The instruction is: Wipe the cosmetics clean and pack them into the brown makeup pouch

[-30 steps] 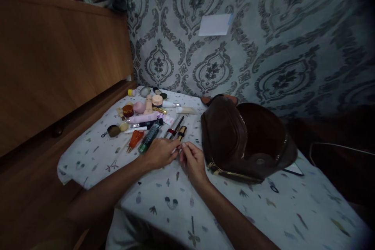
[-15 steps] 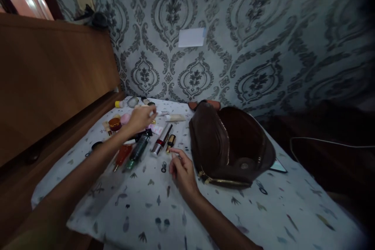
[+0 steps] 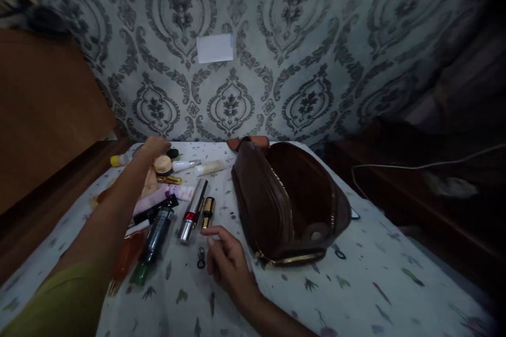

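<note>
The left hand (image 3: 153,147) is at the far edge of the patterned cloth (image 3: 276,300), its arm stretched over the left part of a cluster of cosmetics. Its fingers are turned away from the camera, so whether they grip anything cannot be made out. Just beside it are a dark round lid (image 3: 173,153) and a jar with a peach top (image 3: 163,165).

The right hand (image 3: 230,268) is low at the near end of a black-and-gold lipstick tube (image 3: 208,208), its index finger extended and the others loosely curled, with a gap between finger and thumb and nothing seen in its hold. The index fingertip is at the tube's gold end; contact is uncertain. The lipstick tube lies on the cloth between a silver tube with a red band (image 3: 193,213) and a brown bag (image 3: 256,195), which gapes wide at the top.

Left of the silver tube lie a dark green bottle (image 3: 155,239) and an orange bottle (image 3: 125,255), partly behind the forearm.

The step in hand looks like a reach by the left hand into the back of the cluster, while the right waits beside the lipstick tube. The next move seems to call for a careful fingertip grip at the back, with the forearm lifted clear of the bottles beneath it.
</note>
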The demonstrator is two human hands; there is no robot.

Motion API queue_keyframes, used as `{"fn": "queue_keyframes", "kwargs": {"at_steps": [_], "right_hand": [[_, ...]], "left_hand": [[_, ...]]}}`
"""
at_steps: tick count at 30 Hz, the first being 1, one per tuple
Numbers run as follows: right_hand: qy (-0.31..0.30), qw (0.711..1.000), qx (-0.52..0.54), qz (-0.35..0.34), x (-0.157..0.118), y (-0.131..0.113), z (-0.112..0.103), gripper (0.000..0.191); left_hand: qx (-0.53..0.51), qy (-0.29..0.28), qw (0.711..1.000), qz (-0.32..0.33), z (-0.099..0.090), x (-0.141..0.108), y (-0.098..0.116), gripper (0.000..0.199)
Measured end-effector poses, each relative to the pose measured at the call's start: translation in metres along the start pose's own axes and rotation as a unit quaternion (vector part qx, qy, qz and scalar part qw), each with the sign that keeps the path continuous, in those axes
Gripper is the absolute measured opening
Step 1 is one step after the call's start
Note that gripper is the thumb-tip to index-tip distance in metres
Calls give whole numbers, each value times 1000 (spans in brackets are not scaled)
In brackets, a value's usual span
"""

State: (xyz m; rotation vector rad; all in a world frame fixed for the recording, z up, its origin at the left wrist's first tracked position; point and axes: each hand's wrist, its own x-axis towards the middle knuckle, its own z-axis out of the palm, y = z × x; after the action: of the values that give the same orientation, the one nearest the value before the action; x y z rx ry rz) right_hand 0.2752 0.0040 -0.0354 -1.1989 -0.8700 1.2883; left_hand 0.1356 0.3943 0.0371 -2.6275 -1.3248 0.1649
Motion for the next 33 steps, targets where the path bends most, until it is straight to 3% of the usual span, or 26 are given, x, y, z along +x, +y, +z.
{"fn": "queue_keyframes", "kwargs": {"at_steps": [4, 7, 11, 15, 18, 20, 26, 29, 33], "right_hand": [[-6, 1000, 2, 1, 1, -2, -2, 58], [-13, 1000, 1, -9, 1, -3, -4, 58], [-13, 1000, 4, -24, 0, -4, -4, 55], [-14, 999, 13, -36, 1, 0, -4, 49], [-15, 998, 24, -50, 3, 2, -6, 42], [-15, 997, 50, -59, 3, 1, -7, 40], [18, 980, 171, -97, 3, -12, 1, 64], [14, 976, 196, -89, 0, -13, 6, 60], [15, 969, 236, -70, -6, -11, 1, 47]], "left_hand": [[52, -45, 998, 7, 3, 20, 2, 38], [67, -43, 997, 9, 1, 20, 5, 37], [61, 9, 998, -10, -14, 1, 7, 23], [38, 83, 995, -51, -42, -28, 12, 25], [7, 120, 991, -54, -61, -57, 26, 27], [-20, 115, 993, -30, -67, -86, 45, 30], [-181, 49, 973, 133, -59, -203, 143, 22], [-183, 49, 976, 106, -53, -246, 183, 23], [-255, 90, 956, 111, -46, -268, 193, 28]]}}
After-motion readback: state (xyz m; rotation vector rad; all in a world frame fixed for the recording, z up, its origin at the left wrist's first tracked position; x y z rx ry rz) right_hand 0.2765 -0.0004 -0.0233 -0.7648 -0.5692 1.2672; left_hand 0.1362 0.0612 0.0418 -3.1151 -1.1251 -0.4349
